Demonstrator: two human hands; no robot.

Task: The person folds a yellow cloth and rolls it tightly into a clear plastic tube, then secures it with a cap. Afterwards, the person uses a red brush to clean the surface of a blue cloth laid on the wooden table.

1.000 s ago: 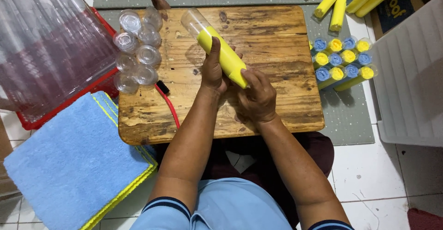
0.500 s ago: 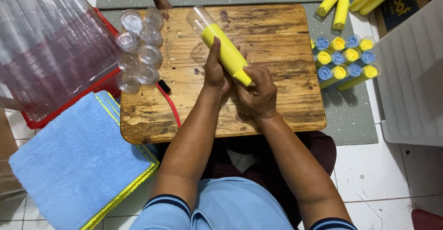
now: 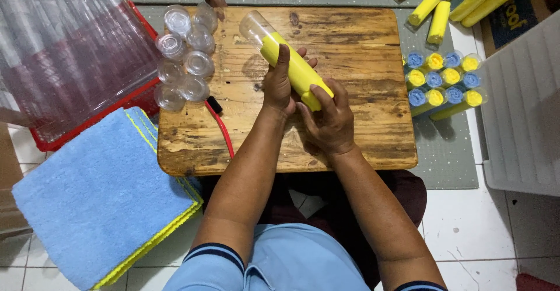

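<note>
You are gripping the clear tube (image 3: 274, 49) above the wooden table (image 3: 361, 133), left hand (image 3: 279, 84) wrapping its middle and right hand (image 3: 329, 122) pinching the yellow roll (image 3: 297, 72), which may be bunching if you are pushing crooked.

Pretty bright, even indoor light, with soft shadows falling toward 7 o'clock under the clear tube (image 3: 256, 27) on the wooden board (image 3: 361, 133). Some glare on the plastic bin (image 3: 64, 51) at 10 o'clock, mostly sharp, slight wide-angle stretch at the edges.
</note>
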